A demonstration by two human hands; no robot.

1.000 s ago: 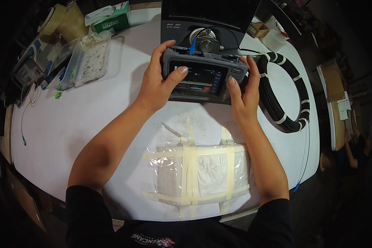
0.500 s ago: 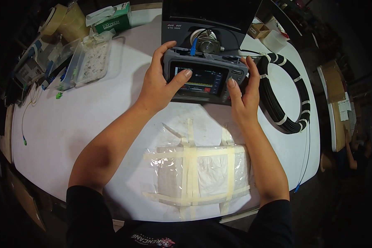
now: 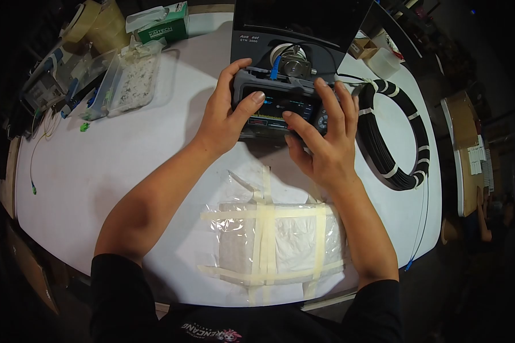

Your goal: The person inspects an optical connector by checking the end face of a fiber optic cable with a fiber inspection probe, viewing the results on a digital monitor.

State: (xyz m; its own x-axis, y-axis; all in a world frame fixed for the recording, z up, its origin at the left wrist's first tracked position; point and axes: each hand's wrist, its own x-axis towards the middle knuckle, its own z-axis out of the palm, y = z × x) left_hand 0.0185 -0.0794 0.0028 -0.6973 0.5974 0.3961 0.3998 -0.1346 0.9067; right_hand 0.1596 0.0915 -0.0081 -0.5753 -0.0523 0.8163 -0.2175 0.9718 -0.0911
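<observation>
The right hand has released the side of the handheld device; its fingers are spread, 1 fingertip at the screen, suggesting touch input. The left hand stays clamped on the opposite edge, holding the device before the dark-screened unit.

Tabletop bright, dim beyond; soft shadows; glare on plastic film; fisheye curve, dark corners.

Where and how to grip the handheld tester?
Probably by the short ends of the handheld tester, coming from left and right. It is wide, with the screen on its face and a blue connector at its top edge, so the ends keep clear of both; mind the buttons near the right end. The left hand grips the left end.
</observation>
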